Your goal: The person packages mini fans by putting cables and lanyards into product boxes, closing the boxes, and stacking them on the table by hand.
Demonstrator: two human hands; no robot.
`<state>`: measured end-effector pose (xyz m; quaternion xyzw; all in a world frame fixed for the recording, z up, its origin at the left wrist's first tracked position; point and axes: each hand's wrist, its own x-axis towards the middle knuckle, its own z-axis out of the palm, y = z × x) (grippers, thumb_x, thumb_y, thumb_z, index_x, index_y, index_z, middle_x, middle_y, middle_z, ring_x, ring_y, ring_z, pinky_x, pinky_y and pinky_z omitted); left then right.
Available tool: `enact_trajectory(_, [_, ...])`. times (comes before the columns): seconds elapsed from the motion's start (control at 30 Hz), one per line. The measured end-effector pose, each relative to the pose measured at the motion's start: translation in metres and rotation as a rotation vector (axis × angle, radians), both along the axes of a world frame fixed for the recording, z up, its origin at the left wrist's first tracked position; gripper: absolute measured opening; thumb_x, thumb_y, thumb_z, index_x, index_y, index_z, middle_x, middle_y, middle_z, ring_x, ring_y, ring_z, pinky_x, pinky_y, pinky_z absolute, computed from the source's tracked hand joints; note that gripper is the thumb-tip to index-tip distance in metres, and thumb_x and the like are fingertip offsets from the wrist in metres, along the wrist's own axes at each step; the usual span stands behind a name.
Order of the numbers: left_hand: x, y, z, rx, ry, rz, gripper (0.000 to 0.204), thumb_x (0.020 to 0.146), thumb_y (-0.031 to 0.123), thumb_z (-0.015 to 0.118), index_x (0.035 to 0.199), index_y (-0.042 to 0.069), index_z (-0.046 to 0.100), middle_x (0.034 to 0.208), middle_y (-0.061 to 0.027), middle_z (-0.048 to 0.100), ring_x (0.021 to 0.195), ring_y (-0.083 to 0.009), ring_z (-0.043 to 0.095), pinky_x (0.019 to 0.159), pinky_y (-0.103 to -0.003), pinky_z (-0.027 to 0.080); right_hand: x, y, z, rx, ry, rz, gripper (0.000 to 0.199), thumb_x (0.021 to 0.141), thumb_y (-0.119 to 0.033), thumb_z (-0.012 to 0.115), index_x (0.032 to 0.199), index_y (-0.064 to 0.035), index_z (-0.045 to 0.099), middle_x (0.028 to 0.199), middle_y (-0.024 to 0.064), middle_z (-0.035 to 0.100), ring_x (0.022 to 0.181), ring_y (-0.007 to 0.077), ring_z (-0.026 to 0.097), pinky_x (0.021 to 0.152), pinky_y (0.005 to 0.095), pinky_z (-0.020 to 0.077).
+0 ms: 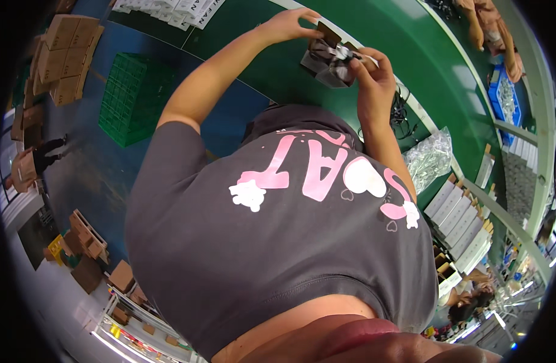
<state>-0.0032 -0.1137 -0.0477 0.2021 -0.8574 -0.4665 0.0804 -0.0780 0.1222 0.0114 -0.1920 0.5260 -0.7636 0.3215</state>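
Observation:
A small open carton (335, 78), pale outside with brown flaps, stands upright on the green worktop's near side. My left hand (288, 25) reaches to its left side, thumb and fingers closed on the edge near a raised brown flap (328, 34). At the carton's mouth, my right hand (376, 78) pinches a plastic-wrapped item (341, 53) with a dark part. The item's kind cannot be made out. Dark, shiny wrapped contents show in the carton, partly covered by my fingers. Black cables (401, 115) lie beside my right forearm.
A clear plastic bag (430, 158) lies right of my right arm, beside a row of white boxes (459, 221). A green crate (132, 97) and stacked brown cartons (69, 54) stand left. Across the green worktop (435, 72) are a blue bin (505, 103) and another person's arms (493, 27).

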Motion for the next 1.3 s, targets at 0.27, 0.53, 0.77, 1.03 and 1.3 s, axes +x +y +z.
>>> enact_trajectory(0.27, [-0.036, -0.009, -0.002, 0.005, -0.364, -0.603, 0.038, 0.077, 0.005, 0.064, 0.114, 0.01, 0.063, 0.093, -0.0053, 0.068, 0.082, -0.0166, 0.061, 0.071, -0.031, 0.048, -0.009, -0.045, -0.028, 0.069, 0.057, 0.126, 0.026, 0.085, -0.002, 0.068, 0.109, -0.0005, 0.057, 0.086, 0.0039, 0.067, 0.078, 0.0093, 0.061, 0.071, 0.02, 0.0459])
enact_trajectory(0.53, [-0.036, -0.008, -0.004, -0.156, -0.393, -0.459, 0.019, 0.079, 0.02, 0.065, 0.094, 0.009, 0.068, 0.079, -0.0094, 0.068, 0.074, -0.0248, 0.064, 0.064, -0.036, 0.048, -0.02, -0.046, -0.061, 0.427, 1.283, 0.048, 0.017, 0.082, -0.003, 0.066, 0.097, -0.0055, 0.06, 0.089, 0.0083, 0.068, 0.082, 0.0222, 0.066, 0.074, 0.0307, 0.0489])
enact_trajectory(0.77, [-0.033, -0.003, -0.013, -0.237, -0.154, -0.513, 0.037, 0.08, 0.024, 0.067, 0.117, 0.022, 0.066, 0.096, -0.0107, 0.069, 0.082, -0.0227, 0.066, 0.073, -0.035, 0.053, -0.023, -0.045, -0.052, 0.597, 1.731, 0.357, 0.018, 0.083, -0.02, 0.06, 0.095, -0.0087, 0.066, 0.087, 0.0127, 0.066, 0.086, 0.0299, 0.063, 0.089, 0.047, 0.0406])
enact_trajectory(1.03, [-0.024, 0.006, -0.056, -0.04, -0.005, -0.288, 0.026, 0.083, 0.023, 0.063, 0.107, 0.025, 0.072, 0.094, -0.0083, 0.071, 0.08, -0.0258, 0.068, 0.069, -0.035, 0.053, -0.009, -0.042, -0.038, 0.572, 1.677, 0.381, 0.024, 0.081, -0.014, 0.063, 0.101, -0.0018, 0.06, 0.103, 0.0129, 0.064, 0.098, 0.0289, 0.061, 0.108, 0.0476, 0.0287])
enact_trajectory(1.3, [-0.02, 0.027, -0.038, -0.121, -0.067, -0.313, 0.025, 0.081, 0.024, 0.062, 0.102, 0.017, 0.072, 0.093, -0.0105, 0.07, 0.084, -0.0301, 0.067, 0.072, -0.039, 0.052, -0.015, -0.034, -0.05, 0.784, 1.649, 0.603, 0.027, 0.084, -0.023, 0.063, 0.101, -0.0026, 0.061, 0.093, 0.0142, 0.066, 0.091, 0.0304, 0.063, 0.11, 0.0479, 0.0266])
